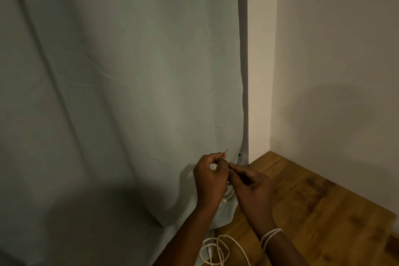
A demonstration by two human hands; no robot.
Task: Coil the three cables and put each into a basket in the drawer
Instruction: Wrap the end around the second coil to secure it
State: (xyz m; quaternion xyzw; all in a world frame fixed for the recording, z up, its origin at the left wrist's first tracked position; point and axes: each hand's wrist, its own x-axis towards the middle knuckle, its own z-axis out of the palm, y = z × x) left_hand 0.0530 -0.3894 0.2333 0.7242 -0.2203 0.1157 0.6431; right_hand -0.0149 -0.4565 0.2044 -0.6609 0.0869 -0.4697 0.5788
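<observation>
Two hands meet by the curtain (121, 93) — left hand (210, 177) and right hand (251, 187) fingers pinching a thin tie on a soft, light white cable (229, 192). More cable (218, 250) lies below — hold the loops.

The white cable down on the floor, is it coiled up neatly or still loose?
Loose. The white cable sprawls in uneven open loops on the wooden floor, with nothing binding them.

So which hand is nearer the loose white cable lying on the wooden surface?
Left. The left hand is raised above the loose white cable; the right hand is also raised, further right. Neither touches it.
</observation>
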